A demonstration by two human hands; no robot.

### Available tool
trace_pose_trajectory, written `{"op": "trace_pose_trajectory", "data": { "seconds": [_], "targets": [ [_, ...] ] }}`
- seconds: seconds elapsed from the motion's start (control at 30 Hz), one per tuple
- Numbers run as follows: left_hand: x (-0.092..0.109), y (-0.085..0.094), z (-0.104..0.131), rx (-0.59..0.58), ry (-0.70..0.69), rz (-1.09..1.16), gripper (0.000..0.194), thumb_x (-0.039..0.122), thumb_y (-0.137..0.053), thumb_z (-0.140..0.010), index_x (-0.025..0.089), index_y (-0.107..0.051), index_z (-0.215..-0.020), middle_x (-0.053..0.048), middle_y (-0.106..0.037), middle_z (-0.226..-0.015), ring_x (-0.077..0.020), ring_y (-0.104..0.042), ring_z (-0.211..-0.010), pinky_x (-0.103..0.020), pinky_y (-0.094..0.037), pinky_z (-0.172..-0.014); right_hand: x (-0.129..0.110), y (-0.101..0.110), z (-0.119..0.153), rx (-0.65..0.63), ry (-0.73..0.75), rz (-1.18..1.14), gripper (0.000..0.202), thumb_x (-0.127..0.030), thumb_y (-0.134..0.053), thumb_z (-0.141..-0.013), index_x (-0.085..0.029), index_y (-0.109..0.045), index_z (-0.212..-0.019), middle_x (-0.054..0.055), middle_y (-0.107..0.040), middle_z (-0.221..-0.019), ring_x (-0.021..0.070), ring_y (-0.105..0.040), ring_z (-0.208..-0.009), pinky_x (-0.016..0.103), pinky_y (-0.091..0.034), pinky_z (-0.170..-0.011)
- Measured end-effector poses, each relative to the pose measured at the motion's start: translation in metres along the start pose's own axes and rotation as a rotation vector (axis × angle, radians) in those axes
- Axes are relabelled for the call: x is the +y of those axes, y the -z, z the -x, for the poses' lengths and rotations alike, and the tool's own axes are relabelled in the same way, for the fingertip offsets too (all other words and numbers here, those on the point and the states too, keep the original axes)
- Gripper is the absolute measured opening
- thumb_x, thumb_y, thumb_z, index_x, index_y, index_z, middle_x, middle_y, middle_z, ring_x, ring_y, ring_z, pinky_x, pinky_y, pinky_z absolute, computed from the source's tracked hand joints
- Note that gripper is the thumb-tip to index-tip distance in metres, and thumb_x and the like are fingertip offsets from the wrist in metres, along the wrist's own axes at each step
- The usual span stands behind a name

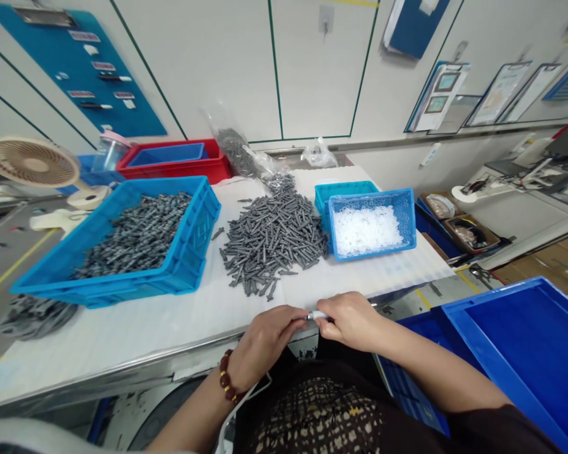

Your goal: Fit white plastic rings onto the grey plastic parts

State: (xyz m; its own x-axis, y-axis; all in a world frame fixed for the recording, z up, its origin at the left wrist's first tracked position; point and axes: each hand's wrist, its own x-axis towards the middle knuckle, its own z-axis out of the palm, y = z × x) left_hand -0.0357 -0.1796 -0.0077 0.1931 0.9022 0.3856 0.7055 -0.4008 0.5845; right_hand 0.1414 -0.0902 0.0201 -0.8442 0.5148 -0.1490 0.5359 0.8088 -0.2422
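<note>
Just past the table's front edge, my two hands meet over my lap. My right hand [353, 320] is closed around a small white cylindrical piece [316, 314]. At its left end a dark grey tip shows, pinched by the fingers of my left hand [271, 333]; most of it is hidden. Beyond my hands, a heap of grey pointed plastic parts [274, 236] lies on the white table cover. To its right, a blue bin [372, 253] holds small white translucent pieces [366, 228]. At left, a large blue crate [184, 268] contains many grey parts [137, 236].
A teal bin [345, 188] stands behind the blue bin. A red bin [218, 165], a clear bag of parts [236, 151] and a fan [33, 162] are at the back left. A large blue tray [525, 340] sits low on my right.
</note>
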Motion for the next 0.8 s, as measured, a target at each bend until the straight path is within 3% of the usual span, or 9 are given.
{"op": "trace_pose_trajectory", "data": {
  "seconds": [0.57,0.8],
  "targets": [
    [0.000,-0.001,0.002,0.005,0.044,0.007,0.016,0.022,-0.044,-0.091,0.018,-0.059,-0.096,-0.003,-0.068,-0.077,-0.0135,-0.065,-0.072,-0.023,-0.052,-0.071,0.003,-0.005,-0.002,0.022,0.015,-0.026,0.025,-0.034,-0.047,-0.085,-0.016,-0.063,-0.078,0.005,-0.067,-0.073,0.0154,-0.056,-0.063,0.025,-0.022,-0.055],
    [0.000,-0.001,0.003,-0.004,0.064,0.026,0.015,0.022,-0.046,-0.090,0.018,-0.060,-0.095,-0.004,-0.069,-0.078,-0.0134,-0.065,-0.072,-0.023,-0.052,-0.070,0.004,-0.011,-0.003,0.079,-0.016,-0.019,0.036,-0.046,-0.046,-0.085,-0.016,-0.064,-0.074,0.006,-0.068,-0.070,0.0172,-0.059,-0.062,0.026,-0.022,-0.053]
  ]
}}
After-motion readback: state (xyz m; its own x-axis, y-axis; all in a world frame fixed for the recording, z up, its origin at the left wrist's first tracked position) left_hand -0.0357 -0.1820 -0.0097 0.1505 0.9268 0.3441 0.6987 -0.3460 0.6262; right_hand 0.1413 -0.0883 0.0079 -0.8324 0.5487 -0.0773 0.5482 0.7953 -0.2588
